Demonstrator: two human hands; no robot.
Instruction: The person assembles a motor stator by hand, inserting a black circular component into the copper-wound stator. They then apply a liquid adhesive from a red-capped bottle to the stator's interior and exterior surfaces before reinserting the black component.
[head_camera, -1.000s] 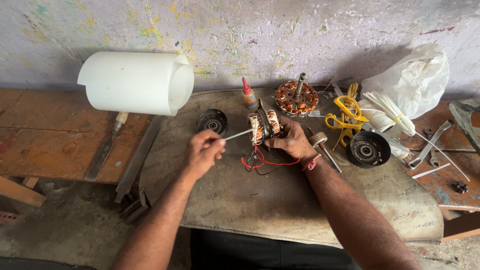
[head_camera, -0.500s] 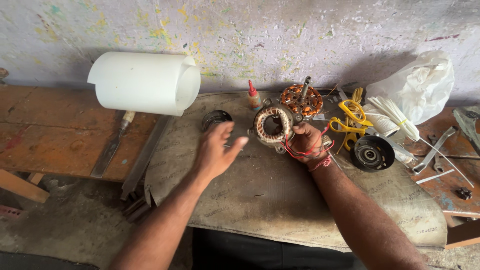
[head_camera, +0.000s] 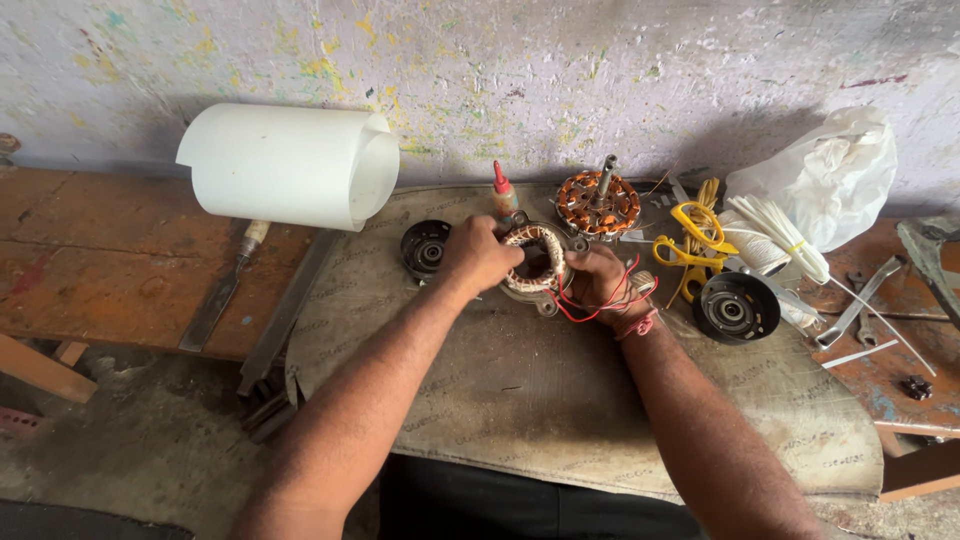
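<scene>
- I am holding the wound stator ring (head_camera: 533, 262) from both sides: my left hand (head_camera: 478, 254) is gripping its left edge with fingers curled shut on it, and my right hand (head_camera: 598, 280) is closing on its right edge.
- The ring is sitting at the back middle of the bench (head_camera: 560, 400), standing nearly on edge, its opening facing me.
- Both hands are equally near.
- Red wires (head_camera: 580, 308) are trailing under my right hand; my fingertips are hidden behind the ring.
</scene>
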